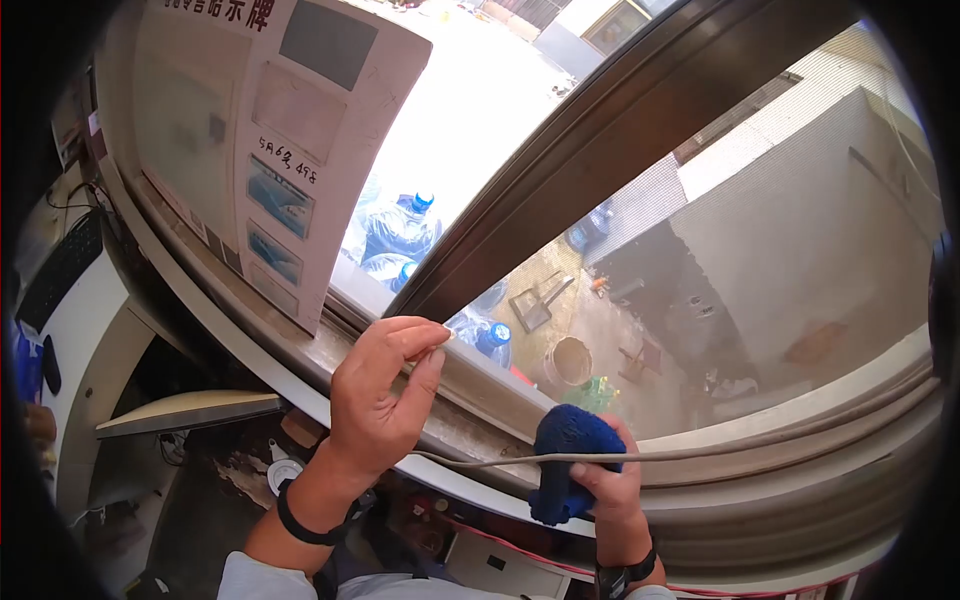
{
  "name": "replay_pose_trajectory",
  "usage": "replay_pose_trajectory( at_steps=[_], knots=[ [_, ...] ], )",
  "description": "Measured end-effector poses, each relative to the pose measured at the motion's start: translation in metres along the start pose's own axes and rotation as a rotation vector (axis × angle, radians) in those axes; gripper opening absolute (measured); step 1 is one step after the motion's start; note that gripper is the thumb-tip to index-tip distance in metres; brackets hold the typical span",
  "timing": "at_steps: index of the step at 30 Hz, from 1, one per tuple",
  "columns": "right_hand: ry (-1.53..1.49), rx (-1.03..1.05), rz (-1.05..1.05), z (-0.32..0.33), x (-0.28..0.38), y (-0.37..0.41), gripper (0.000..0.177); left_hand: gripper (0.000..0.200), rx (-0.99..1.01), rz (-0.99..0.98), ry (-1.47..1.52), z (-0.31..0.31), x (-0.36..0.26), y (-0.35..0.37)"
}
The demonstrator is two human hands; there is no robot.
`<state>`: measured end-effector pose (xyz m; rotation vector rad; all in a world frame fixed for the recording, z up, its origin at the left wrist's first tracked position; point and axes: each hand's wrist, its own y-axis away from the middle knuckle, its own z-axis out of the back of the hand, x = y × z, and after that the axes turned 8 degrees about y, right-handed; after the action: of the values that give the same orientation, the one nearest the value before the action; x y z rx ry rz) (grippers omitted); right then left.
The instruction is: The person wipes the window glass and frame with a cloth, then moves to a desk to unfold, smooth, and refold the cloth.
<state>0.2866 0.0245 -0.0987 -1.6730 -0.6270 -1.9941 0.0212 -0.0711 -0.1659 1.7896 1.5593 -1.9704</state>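
white sleeves (pixel 265 580) lie nearest, at the bottom edge, and bare forearms reach up and away from them. a dark band (pixel 300 520) circles the left wrist, and another dark band (pixel 628 572) sits on the right wrist.

the left hand (pixel 385 395) is raised at the sill, wrist low and fingers angled up and to the right. its fingers are bent, and the thumb rises toward the index fingertip, the two tips close together. a pale speck shows at the fingertip, too small to name, and i cannot tell whether it is pinched.

the right hand (pixel 612 480) is upright and closed around a bunched blue cloth (pixel 575 445), thumb across the near side, other fingers mostly hidden behind. the cloth is held at the lower edge of the window, to the right of the left hand. a thin pale cable (pixel 480 463) runs across the front of the cloth.

just past the left hand, a white board (pixel 345 100) with dark writing and small panels stands upright on the sill (pixel 320 350). a dark window frame (pixel 560 150) slants up to the right.

outside are clear bottles with blue caps (pixel 400 230), a dustpan (pixel 533 310), a bucket (pixel 569 361) and a grey wall (pixel 800 220).
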Motion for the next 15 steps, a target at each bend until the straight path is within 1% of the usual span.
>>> replay_pose_trajectory(
  at_steps=[1,2,4,6,7,8,10,11,12,14,15],
  knots=[
    [0.206,-0.036,0.148,-0.01,0.014,-0.003,0.043,0.02,0.002,-0.019,-0.006,-0.001,0.0,-0.003],
    [0.319,-0.063,0.307,-0.013,0.013,-0.008,0.042,0.02,-0.014,-0.025,-0.02,-0.001,0.001,-0.006],
    [0.378,-0.109,0.347,-0.017,0.022,-0.006,0.047,0.022,-0.04,-0.036,-0.041,-0.002,0.006,-0.013],
    [0.374,-0.113,0.348,-0.031,0.026,-0.001,0.054,0.026,-0.048,-0.048,-0.069,0.0,0.014,-0.021],
    [0.373,-0.112,0.345,-0.035,0.025,0.002,0.058,0.028,-0.045,-0.055,-0.088,0.001,0.017,-0.026],
    [0.388,-0.061,0.307,-0.029,0.015,0.007,0.066,0.029,-0.046,-0.062,-0.107,0.001,0.021,-0.028],
    [0.681,-0.031,0.403,-0.02,0.0,0.009,0.065,0.032,-0.069,-0.081,-0.093,-0.003,0.031,-0.031],
    [0.713,-0.009,0.409,-0.017,-0.005,0.008,0.061,0.034,-0.073,-0.085,-0.083,-0.006,0.035,-0.032],
    [0.68,-0.021,0.417,-0.015,-0.012,0.005,0.058,0.035,-0.076,-0.087,-0.066,-0.009,0.039,-0.033],
    [0.749,-0.003,0.43,-0.008,-0.013,-0.003,0.058,0.036,-0.095,-0.098,-0.045,-0.011,0.044,-0.034],
    [0.796,-0.033,0.449,-0.01,-0.008,-0.01,0.057,0.037,-0.098,-0.109,-0.041,-0.011,0.047,-0.034]
  ],
)
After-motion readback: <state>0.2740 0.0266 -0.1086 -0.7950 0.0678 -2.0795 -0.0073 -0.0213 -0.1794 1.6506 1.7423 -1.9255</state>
